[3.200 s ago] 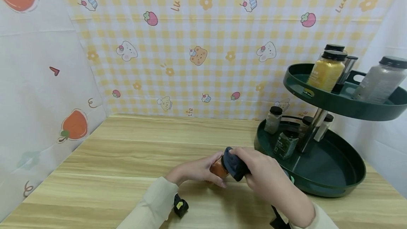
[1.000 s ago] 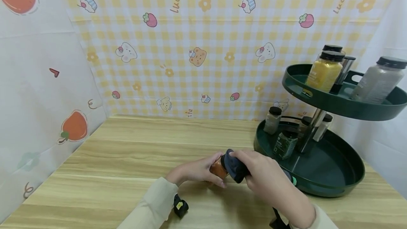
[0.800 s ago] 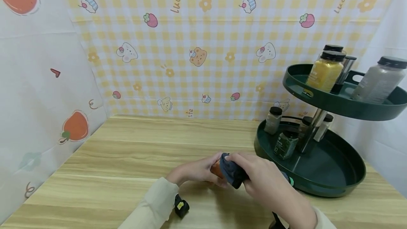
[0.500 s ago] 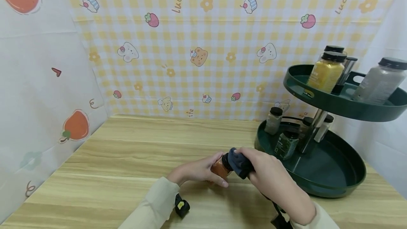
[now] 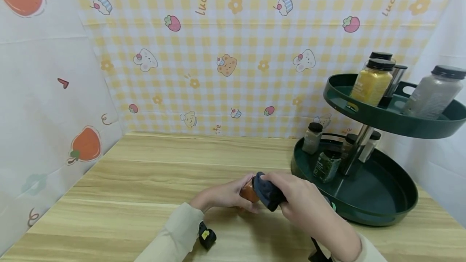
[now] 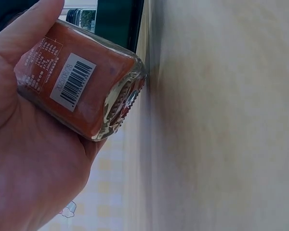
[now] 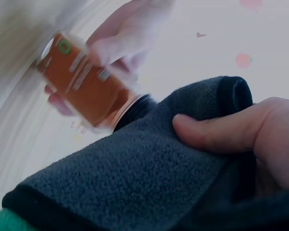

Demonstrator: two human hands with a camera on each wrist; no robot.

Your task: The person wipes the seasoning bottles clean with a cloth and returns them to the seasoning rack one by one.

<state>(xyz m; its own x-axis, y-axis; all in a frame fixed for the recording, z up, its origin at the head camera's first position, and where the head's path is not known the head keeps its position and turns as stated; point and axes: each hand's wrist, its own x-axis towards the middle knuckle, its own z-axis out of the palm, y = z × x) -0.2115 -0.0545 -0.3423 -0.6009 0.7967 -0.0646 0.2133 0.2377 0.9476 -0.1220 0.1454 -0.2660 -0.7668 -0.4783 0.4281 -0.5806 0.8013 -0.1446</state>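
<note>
My left hand (image 5: 229, 195) grips a glass spice jar (image 6: 77, 79) of orange-brown powder, its fingers and thumb around the body. The jar is tilted, with its black lid (image 7: 135, 110) toward my right hand and a barcode label facing the left wrist camera. A dark blue-grey cloth (image 7: 135, 163) with black edging is bunched in my right hand (image 5: 302, 197), the thumb pressing on top. In the head view the cloth (image 5: 267, 191) covers the lid end of the jar. The fingers under the cloth are hidden.
To the right stands a dark green two-tier tray rack (image 5: 364, 209). Its lower tier bears several small black-lidded jars, among them one with green herbs (image 5: 327, 167). A yellow jar (image 5: 373, 82) and a grey-white jar (image 5: 435, 92) are on the upper tier. Wooden tabletop (image 5: 145, 173) lies beneath.
My right hand with the cloth has shifted back and forth over the lid end, drawing slightly right half a second ago and now back left. The left hand and jar have stayed nearly still.
</note>
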